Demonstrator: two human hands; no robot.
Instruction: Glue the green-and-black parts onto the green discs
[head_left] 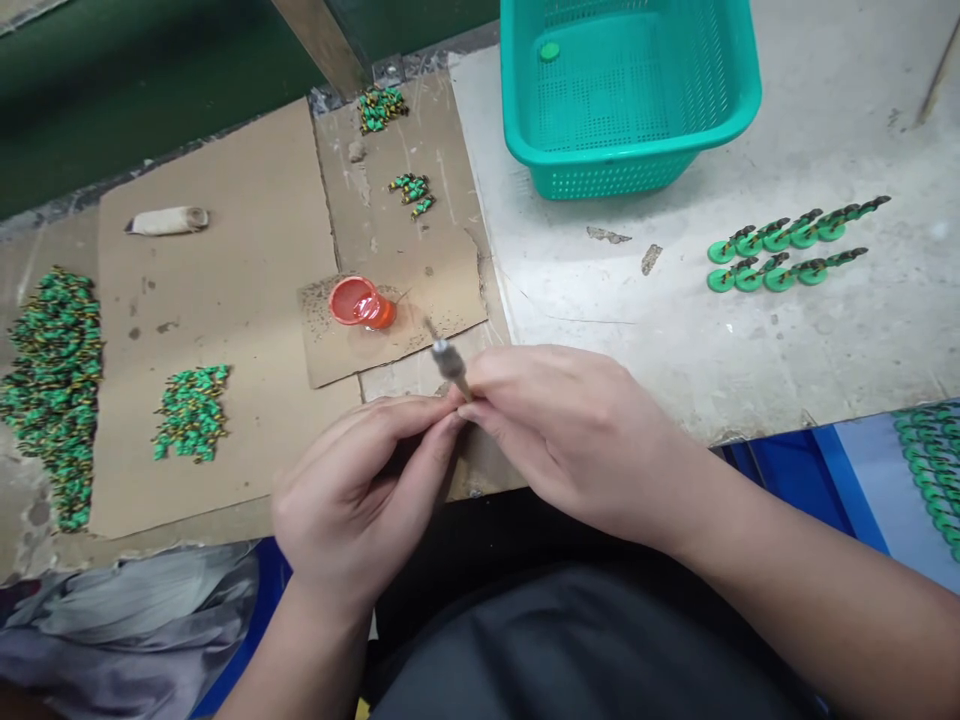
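My right hand is closed in a pinch around a thin tan stick with a dark, knobbly end and a fine pointed tip, slightly blurred. My left hand is also pinched, its thumb and forefinger meeting my right fingertips. Whatever lies between the left fingertips is hidden. Just beyond my hands a small red cup of shiny liquid stands on a speckled cardboard piece. A loose pile of tiny green, black and yellow figures lies left of my left hand.
A larger figure heap lies far left; smaller groups lie at the back. A whitish roll rests on cardboard. The green basket holds one green disc. Two rows of figures on green discs lie right.
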